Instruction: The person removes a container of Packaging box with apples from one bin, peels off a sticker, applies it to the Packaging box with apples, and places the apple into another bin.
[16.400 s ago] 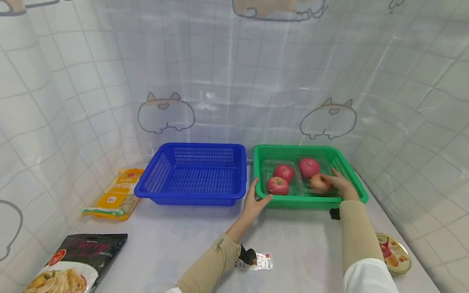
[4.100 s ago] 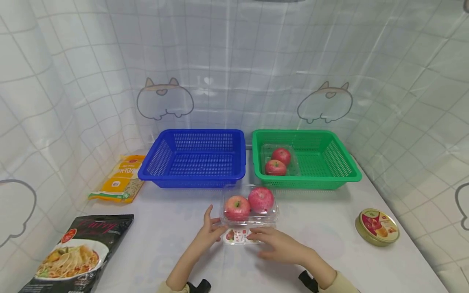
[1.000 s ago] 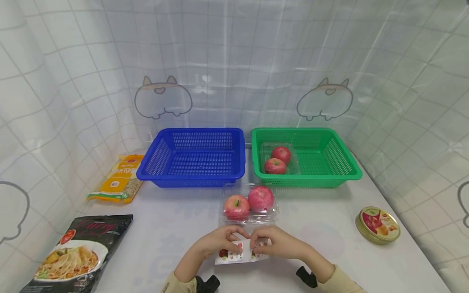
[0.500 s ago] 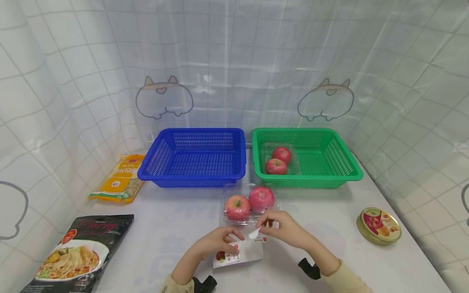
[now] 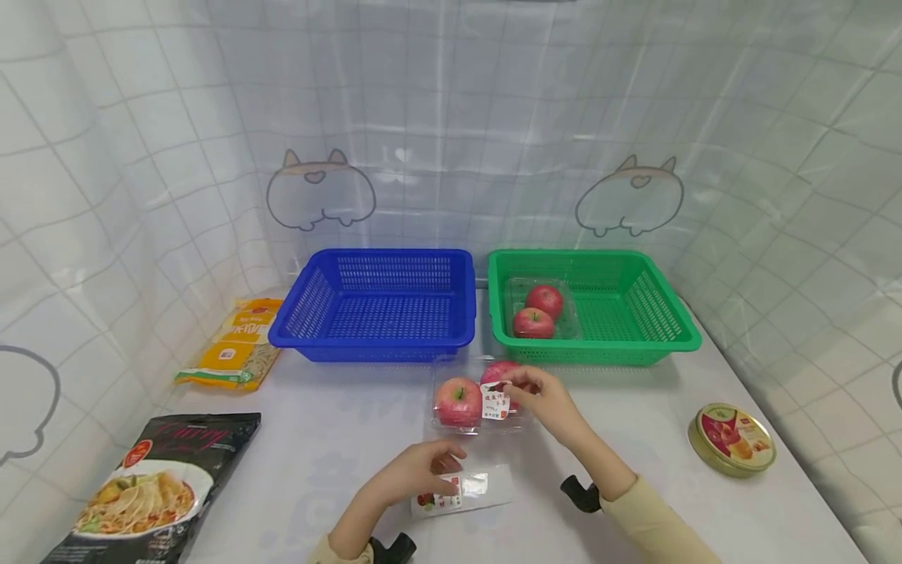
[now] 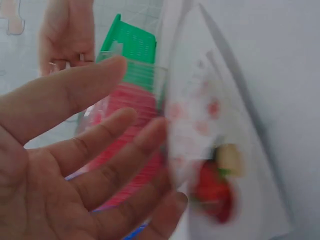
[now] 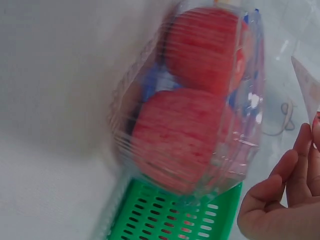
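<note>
My right hand [image 5: 553, 403] pinches a white printed sticker [image 5: 496, 405] by its upper edge. The sticker overlaps a clear plastic box of two red apples [image 5: 458, 403] in the head view. In the right wrist view the sticker [image 7: 307, 85] stands apart from the box's apples [image 7: 175, 137], off to the side. Just in front of the box, my left hand [image 5: 419, 474] is at a glossy backing sheet [image 5: 486, 489] bearing another fruit label. Its fingers are relaxed and fairly straight beside the blurred sheet [image 6: 200, 115] in the left wrist view.
A blue basket [image 5: 373, 352] stands behind on the left. Beside it, a green basket [image 5: 599, 350] holds a second apple box [image 5: 533, 323]. A yellow bag [image 5: 236, 345] and black curry packet [image 5: 151, 478] lie left; a round tin [image 5: 733, 440] sits right.
My right hand has peeled the sticker off the backing sheet and carried it forward over the apple box. The left fingers, earlier gripping the sheet, have loosened, and the sheet lies flatter.
</note>
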Motion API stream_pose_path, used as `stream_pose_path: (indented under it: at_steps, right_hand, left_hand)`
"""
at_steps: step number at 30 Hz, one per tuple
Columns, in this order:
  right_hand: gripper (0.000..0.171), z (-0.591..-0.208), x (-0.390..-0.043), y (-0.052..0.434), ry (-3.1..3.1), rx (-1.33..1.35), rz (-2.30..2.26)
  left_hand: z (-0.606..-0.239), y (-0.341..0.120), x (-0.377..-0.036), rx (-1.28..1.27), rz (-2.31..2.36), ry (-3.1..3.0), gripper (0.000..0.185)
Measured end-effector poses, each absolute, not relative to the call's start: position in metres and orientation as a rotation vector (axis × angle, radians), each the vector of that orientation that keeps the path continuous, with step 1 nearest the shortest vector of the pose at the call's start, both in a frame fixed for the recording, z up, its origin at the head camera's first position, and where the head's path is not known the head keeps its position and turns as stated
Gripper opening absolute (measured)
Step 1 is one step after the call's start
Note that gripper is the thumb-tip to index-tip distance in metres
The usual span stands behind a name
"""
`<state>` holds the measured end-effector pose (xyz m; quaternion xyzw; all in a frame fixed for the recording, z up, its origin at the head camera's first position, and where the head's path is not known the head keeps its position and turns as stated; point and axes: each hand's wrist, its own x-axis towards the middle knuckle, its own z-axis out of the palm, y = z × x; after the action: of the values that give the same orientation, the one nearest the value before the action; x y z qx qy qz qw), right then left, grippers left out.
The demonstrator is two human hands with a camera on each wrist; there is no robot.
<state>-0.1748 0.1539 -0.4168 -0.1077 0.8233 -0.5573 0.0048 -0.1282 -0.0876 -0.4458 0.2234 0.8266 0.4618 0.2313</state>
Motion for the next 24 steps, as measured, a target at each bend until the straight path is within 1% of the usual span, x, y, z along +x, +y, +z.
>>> stream_pose_path:
  at_steps: [5, 11, 12, 17, 19, 21, 24]
  right_hand:
    - [0.015, -0.419, -0.183, 0.151, 2.605, -0.278, -1.743]
    - [0.017, -0.396, -0.178, 0.143, 2.589, -0.239, -1.767]
    - [0.017, -0.398, -0.180, 0.142, 2.589, -0.252, -1.769]
    - [0.015, -0.424, -0.200, 0.144, 2.584, -0.318, -1.775]
    - [0.014, -0.430, -0.205, 0.143, 2.590, -0.334, -1.774]
    - [0.014, -0.430, -0.206, 0.142, 2.610, -0.345, -1.766]
    - [0.013, -0.432, -0.208, 0.141, 2.653, -0.362, -1.748]
  left_hand:
    - [-0.426, -0.092, -0.122, 0.668, 1.210, 2.305, 0.037]
    - [-0.405, -0.093, -0.128, 0.790, 1.249, 2.357, 0.031]
    - [-0.404, -0.092, -0.129, 0.798, 1.265, 2.404, 0.029]
    - [-0.405, -0.081, -0.137, 0.705, 1.455, 2.615, 0.023]
    - [-0.408, -0.077, -0.140, 0.709, 1.527, 2.680, 0.020]
    - [-0.410, -0.072, -0.143, 0.759, 1.578, 2.751, 0.017]
    - [-0.417, -0.066, -0.152, 0.908, 1.573, 2.904, 0.014]
